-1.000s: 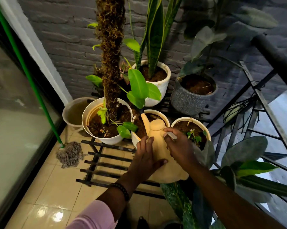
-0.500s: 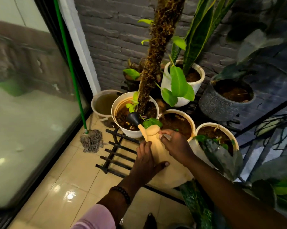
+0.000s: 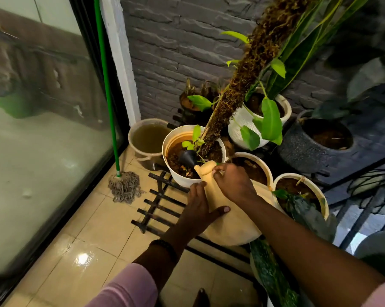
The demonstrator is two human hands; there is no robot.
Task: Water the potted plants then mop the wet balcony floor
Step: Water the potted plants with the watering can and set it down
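Watering can (image 3: 229, 220), cream color, big round belly, tipped fwd. Black nozzle (image 3: 188, 157) now down inside the white pot w/ the mossy pole (image 3: 176, 173), right over the dirt. A sec ago was over the next small pot (image 3: 265, 171) to the right; half a sec ago just getting to this one. So: moved on one pot to the left, pouring prob on now, but can't see water coming out.

Left hand (image 3: 197, 210) flat on the can's side, fingers spread, thumb out across the belly, pressed on, not curled round. Right hand (image 3: 233, 185) on top by the can's neck, fingers bent and shut on it, same grip as before.

Other pots: white ribbed pot (image 3: 238, 134) behind, dark speckled pot (image 3: 293, 151) far right, small pot w/ little leaves (image 3: 320, 196) near right. Bucket (image 3: 138, 151) of muddy water in the corner.

Mop (image 3: 125, 187) w/ green stick leans on the glass door, head on the tile floor (image 3: 80, 240), not touched yet. Floor looks shiny, maybe wet. Watering part not done; mopping comes after.
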